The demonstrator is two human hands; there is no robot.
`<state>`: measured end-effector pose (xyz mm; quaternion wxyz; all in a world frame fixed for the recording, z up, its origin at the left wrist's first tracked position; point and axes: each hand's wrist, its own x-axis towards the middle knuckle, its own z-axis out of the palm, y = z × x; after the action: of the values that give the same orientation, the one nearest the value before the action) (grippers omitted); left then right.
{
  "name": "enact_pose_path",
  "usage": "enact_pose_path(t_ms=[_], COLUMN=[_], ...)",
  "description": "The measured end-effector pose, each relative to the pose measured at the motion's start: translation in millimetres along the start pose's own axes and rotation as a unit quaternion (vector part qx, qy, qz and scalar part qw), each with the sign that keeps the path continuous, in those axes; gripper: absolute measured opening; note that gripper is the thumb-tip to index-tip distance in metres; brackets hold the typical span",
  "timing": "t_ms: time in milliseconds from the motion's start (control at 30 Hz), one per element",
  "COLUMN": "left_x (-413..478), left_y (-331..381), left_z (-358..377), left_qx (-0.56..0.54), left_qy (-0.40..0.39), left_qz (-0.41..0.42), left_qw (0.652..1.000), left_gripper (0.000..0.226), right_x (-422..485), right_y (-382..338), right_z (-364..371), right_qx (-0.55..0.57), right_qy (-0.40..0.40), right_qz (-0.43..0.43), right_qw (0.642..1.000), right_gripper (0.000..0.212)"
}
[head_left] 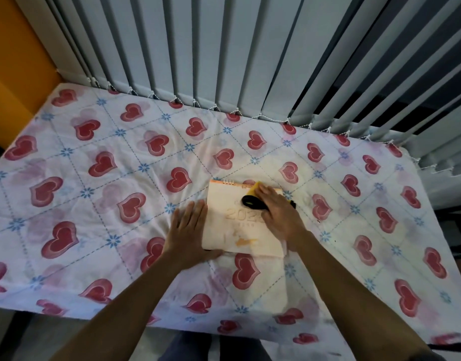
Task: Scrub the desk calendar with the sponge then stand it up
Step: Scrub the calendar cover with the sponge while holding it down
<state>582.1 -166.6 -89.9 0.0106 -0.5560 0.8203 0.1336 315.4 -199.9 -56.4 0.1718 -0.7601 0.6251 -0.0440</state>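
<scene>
A pale peach desk calendar [225,222] lies flat on the heart-patterned tablecloth, its spiral binding at the far edge and an orange smear near its front. My right hand [279,212] presses a yellow sponge [251,190] onto the calendar's far right part; only the sponge's yellow corner shows past my fingers. A black strap [251,203] lies on the calendar beside that hand. My left hand [189,230] rests flat, fingers together, against the calendar's left edge, with the thumb under its front left corner.
The table [94,178] is covered by a white cloth with red hearts and blue flowers. Grey vertical blinds [224,61] hang along its far edge. An orange wall [13,61] stands at the left. The floor shows below the near edge.
</scene>
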Motion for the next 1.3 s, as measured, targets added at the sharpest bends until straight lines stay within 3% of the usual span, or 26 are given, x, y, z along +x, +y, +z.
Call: enact_pose_path(t_ms=[167, 300, 433, 567, 667, 800, 867, 1067, 1200, 1300], left_x=[0.0, -1.1, -0.5, 0.2, 0.2, 0.2, 0.6, 2.9, 2.2, 2.4], left_y=[0.4, 3.9, 2.0, 2.8, 4.4, 3.5, 3.1, -1.3, 2.3, 2.5], left_z=[-1.9, -6.4, -7.7, -6.7, -7.5, -5.1, -5.1, -1.3, -4.0, -5.1], left_qx=[-0.012, 0.005, 0.007, 0.010, 0.014, 0.021, 0.015, 0.031, 0.009, 0.013], left_qy=[0.001, 0.014, 0.003, -0.006, 0.001, 0.001, -0.013, -0.030, -0.022, -0.026], left_qz=[0.007, 0.015, 0.012, 0.007, 0.004, 0.008, 0.004, -0.008, -0.001, 0.002], left_qw=[1.000, 1.000, 1.000, 1.000, 1.000, 1.000, 1.000, 0.999, 1.000, 1.000], left_gripper=[0.126, 0.121, 0.123, 0.125, 0.126, 0.129, 0.131, 0.132, 0.134, 0.132], right_x=[2.2, -11.1, -56.3, -57.5, -30.3, -48.0, -72.5, -93.5, -85.0, -89.3], right_y=[-28.8, -54.1, -31.7, -2.4, -24.8, -43.6, -29.8, -4.5, -39.0, -34.6], right_z=[9.1, 23.5, 27.9, 8.4, 12.0, 27.0, 24.3, 7.3, 24.6, 24.4], right_qx=[-0.027, -0.043, -0.026, -0.008, -0.026, -0.044, -0.032, -0.005, -0.057, -0.065], right_qy=[0.009, -0.049, -0.041, -0.044, -0.019, -0.051, -0.061, -0.069, -0.055, -0.072], right_qz=[0.011, -0.094, -0.173, -0.099, -0.048, -0.133, -0.163, -0.082, -0.153, -0.159], right_qw=[1.000, 0.993, 0.984, 0.994, 0.998, 0.989, 0.984, 0.994, 0.985, 0.982], right_gripper=[0.060, 0.068, 0.067, 0.065, 0.060, 0.070, 0.063, 0.059, 0.055, 0.056])
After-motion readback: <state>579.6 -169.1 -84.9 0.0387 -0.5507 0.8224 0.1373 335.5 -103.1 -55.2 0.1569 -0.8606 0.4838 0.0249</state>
